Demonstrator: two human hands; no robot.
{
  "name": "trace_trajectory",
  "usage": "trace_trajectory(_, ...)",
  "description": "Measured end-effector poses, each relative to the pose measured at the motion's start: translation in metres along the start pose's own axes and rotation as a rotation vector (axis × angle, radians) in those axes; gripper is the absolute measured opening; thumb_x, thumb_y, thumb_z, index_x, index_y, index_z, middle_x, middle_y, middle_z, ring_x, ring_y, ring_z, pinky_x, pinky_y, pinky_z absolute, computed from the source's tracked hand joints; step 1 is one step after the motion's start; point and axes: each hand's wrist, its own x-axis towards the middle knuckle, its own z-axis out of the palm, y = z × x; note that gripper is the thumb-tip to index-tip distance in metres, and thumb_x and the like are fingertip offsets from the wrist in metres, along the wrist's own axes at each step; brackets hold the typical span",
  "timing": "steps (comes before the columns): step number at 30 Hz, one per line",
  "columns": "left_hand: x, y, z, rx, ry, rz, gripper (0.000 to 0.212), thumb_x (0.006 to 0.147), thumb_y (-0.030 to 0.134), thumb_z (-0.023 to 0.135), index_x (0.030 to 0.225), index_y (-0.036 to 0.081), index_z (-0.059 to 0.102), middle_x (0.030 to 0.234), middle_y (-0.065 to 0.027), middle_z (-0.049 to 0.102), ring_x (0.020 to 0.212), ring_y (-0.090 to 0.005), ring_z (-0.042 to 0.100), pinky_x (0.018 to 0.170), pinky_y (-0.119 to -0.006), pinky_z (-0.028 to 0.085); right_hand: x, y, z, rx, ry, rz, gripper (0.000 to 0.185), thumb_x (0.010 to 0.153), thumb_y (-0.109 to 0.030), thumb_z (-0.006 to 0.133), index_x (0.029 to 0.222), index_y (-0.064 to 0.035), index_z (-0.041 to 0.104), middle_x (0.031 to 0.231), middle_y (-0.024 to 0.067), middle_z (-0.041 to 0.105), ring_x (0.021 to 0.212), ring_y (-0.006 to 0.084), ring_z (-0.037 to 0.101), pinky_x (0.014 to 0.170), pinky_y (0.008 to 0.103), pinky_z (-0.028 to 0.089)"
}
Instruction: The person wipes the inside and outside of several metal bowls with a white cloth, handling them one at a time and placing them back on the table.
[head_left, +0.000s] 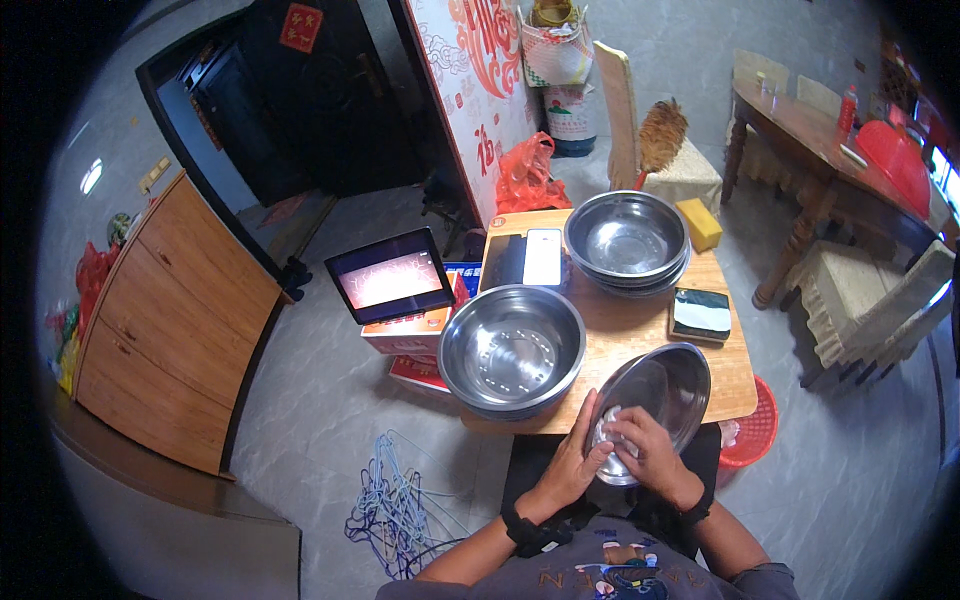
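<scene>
A stainless steel bowl stands tilted at the table's near edge, its open side turned up and to the right. My left hand grips its left rim. In my right hand is a crumpled white tissue, pressed against the inside of the bowl near that rim. Left of it on the table rests a stack of steel bowls, with small bright spots in the top one. A second stack of steel bowls stands at the table's far side. A packet of tissues lies to the right.
The wooden table also holds a phone, a dark flat object and a yellow sponge. A tablet stands on boxes at the left. A red basket is below the right edge; clothes hangers lie on the floor.
</scene>
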Motion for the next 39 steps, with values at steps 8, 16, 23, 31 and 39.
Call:
trace_trajectory(8,0.0,0.0,-0.001,-0.008,0.0,0.007,0.086,0.102,0.05,0.05,0.161,0.005,0.005,0.161,-0.0266,0.024,0.149,-0.0362,0.028,0.12,-0.04,0.025,0.028,0.029,-0.03,-0.314,0.241,0.026,0.041,0.07,0.015,0.065,0.108,-0.0004,0.062,0.105,0.0196,0.058,0.099,0.0403,0.059,0.084,0.0444,0.051)
trace_trajectory(16,-0.001,-0.004,-0.001,0.004,0.056,0.015,0.087,0.102,0.054,0.048,0.161,0.005,0.006,0.161,-0.0269,0.024,0.149,-0.0363,0.029,0.119,-0.04,0.026,-0.02,0.028,-0.011,-0.253,0.134,0.148,0.032,0.072,0.006,0.072,0.101,-0.0016,0.062,0.096,0.0185,0.054,0.092,0.041,0.059,0.078,0.0459,0.05)
trace_trajectory(23,-0.002,0.003,0.0,0.016,0.033,-0.047,0.085,0.103,0.054,0.046,0.161,0.005,0.007,0.16,-0.027,0.026,0.147,-0.0368,0.032,0.118,-0.039,0.027,-0.013,-0.007,-0.001,0.125,-0.131,0.123,0.03,0.081,-0.002,0.071,0.11,-0.0029,0.064,0.105,0.0174,0.059,0.098,0.0388,0.062,0.082,0.0428,0.052)
trace_trajectory(31,-0.001,0.002,-0.001,-0.021,-0.052,-0.043,0.085,0.103,0.055,0.045,0.161,0.005,0.007,0.162,-0.0257,0.023,0.149,-0.0357,0.028,0.12,-0.039,0.024,0.036,0.003,-0.027,-0.196,0.052,0.015,0.04,0.068,0.009,0.071,0.105,-0.0023,0.061,0.1,0.0179,0.056,0.098,0.04,0.058,0.083,0.0447,0.05)
trace_trajectory(39,-0.001,-0.002,0.0,-0.055,-0.002,-0.063,0.085,0.103,0.056,0.044,0.161,0.005,0.008,0.161,-0.0264,0.025,0.148,-0.0356,0.031,0.119,-0.039,0.026,-0.001,0.029,-0.028,-0.329,0.175,0.137,0.035,0.071,0.011,0.067,0.103,-0.0029,0.062,0.1,0.0173,0.056,0.095,0.0385,0.058,0.08,0.0455,0.05)
